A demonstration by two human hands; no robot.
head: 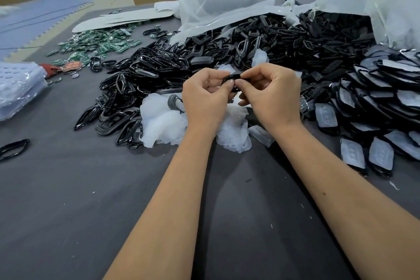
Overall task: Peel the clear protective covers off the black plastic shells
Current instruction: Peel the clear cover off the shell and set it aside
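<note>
We counted two hands, the left hand (pixel 205 95) and right hand (pixel 270 93), with one black shell (pixel 233 81) between them. Left of that shell lay one heap of bare shells (pixel 141 79); right of it, one heap of covered shells (pixel 375 107); nearer than it, one pile of peeled clear covers (pixel 163 120). Individual pieces were too many to count.

Even, soft overhead light; dim overall. Forearms cast faint, diffuse shadows on the dark grey cloth table top (pixel 68 200). Small glints on the heap of glossy black plastic frames (pixel 141 75); wide-angle bending at edges, far background soft, mild overall blur.
</note>
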